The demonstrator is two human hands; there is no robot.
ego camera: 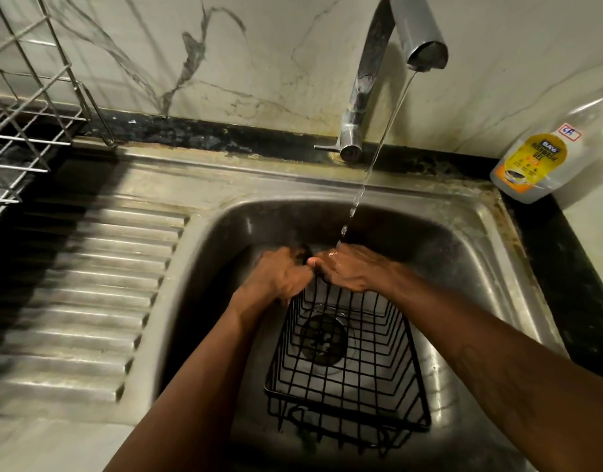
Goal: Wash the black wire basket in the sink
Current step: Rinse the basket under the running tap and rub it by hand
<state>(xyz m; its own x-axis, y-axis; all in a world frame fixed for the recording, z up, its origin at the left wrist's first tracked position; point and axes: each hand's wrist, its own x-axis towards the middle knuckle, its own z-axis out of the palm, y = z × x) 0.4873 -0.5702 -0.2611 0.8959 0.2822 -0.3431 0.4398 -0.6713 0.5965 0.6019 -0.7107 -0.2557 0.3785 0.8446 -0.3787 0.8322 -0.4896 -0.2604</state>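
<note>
Your forearms (pixel 191 386) fill the near edge. L hand (pixel 283 272) grips far rim of black wire basket (pixel 347 373), a thin coated grid lying below both hands in the steel sink (pixel 480 267), long axis running toward you. R hand (pixel 352 269) grips same rim, wet, under the tap stream (pixel 371 165).

Both forearms stretched over the black wire basket (pixel 347 369), left hand (pixel 282 274) and right hand (pixel 351 270) nearly touching, fingers curled on its far rim
</note>
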